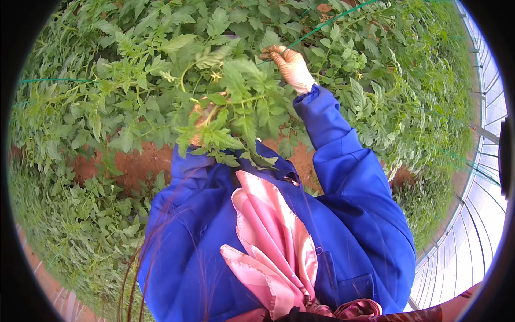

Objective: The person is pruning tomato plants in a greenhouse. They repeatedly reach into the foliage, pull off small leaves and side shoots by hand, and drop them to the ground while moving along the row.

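Note:
My right hand, its fingers stained brown, pinches a green twine that runs up to the upper right. Leaves cover much of my left hand, which is around the stem of a leafy tomato shoot in front of my chest. Some of the shoot's leaves are blurred. A small yellow tomato flower shows just above my left hand. Where the twine's lower end goes, behind the foliage, is hidden.
Dense tomato plants fill the bed ahead, with another row behind me at lower left. Bare reddish soil lies between the rows. Another green twine crosses the left side. A greenhouse wall curves along the right.

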Demonstrator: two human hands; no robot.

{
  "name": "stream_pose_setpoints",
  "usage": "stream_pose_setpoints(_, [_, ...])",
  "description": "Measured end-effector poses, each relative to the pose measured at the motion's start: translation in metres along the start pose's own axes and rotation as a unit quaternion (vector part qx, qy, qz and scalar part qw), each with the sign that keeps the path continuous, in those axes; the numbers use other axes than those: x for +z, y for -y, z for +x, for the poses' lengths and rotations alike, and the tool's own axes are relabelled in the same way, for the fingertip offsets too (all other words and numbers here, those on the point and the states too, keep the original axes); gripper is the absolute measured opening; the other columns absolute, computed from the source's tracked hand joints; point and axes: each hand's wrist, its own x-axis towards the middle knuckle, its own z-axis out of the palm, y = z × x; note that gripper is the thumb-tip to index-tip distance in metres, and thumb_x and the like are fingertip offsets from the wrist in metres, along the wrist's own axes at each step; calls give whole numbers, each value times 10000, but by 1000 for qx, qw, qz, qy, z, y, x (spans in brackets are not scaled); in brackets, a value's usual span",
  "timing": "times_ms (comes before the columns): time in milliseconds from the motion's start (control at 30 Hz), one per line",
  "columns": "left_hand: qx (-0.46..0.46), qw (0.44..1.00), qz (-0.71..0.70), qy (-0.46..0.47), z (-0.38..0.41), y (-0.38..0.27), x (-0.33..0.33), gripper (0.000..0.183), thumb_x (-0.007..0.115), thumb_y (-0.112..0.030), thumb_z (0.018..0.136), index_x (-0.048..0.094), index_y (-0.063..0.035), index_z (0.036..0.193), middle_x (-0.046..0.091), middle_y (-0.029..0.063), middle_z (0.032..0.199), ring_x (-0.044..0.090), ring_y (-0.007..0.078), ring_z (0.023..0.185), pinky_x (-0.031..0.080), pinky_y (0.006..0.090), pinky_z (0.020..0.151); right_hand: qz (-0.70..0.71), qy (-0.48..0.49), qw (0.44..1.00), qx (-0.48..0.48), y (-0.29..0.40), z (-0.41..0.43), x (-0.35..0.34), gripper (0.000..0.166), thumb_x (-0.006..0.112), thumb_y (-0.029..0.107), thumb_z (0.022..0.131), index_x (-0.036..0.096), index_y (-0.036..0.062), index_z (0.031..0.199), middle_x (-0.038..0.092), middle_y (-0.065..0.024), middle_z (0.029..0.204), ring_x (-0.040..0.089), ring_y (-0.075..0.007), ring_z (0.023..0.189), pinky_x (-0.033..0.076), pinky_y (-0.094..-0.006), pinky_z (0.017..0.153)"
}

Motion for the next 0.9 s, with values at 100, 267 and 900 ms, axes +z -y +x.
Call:
stream_pose_setpoints(100, [41, 996, 74, 0, 19, 1, 3, 619, 647, -253, 753, 362, -88, 1277, 306, 174, 1346, 298, 319, 1242, 349, 508, 954, 23, 37, 992, 122, -14, -28, 15, 270, 466, -72, 779, 575, 11, 1011, 598, -31, 906, 514, -101, 879, 394, -227, 818])
stream_pose_setpoints(267, [-128, 974, -43, -183, 46, 47, -59, 510, 483, -268, 855, 323, -55, 1290, 341, 126, 1319, 389, 249, 1164, 401, 389, 913, -61, 164, 982, -68, 18, -54, 35, 351, 451, -59, 778, 542, 64, 1093, 578, -44, 1018, 530, -197, 986, 403, -288, 857])
stream_pose_setpoints(900, [-198, 911, 346, -107, 122, 109, 93, 201, 485, -55, 849, 577, 31, 1006, 610, 58, 884, 556, 141, 856, 416, 249, 787, 294, -415, 853, -122, 19, -105, 14, 709, 417, -35, 730, 185, 121, 1382, 139, -36, 1448, 291, -174, 1241, 221, -385, 1022])
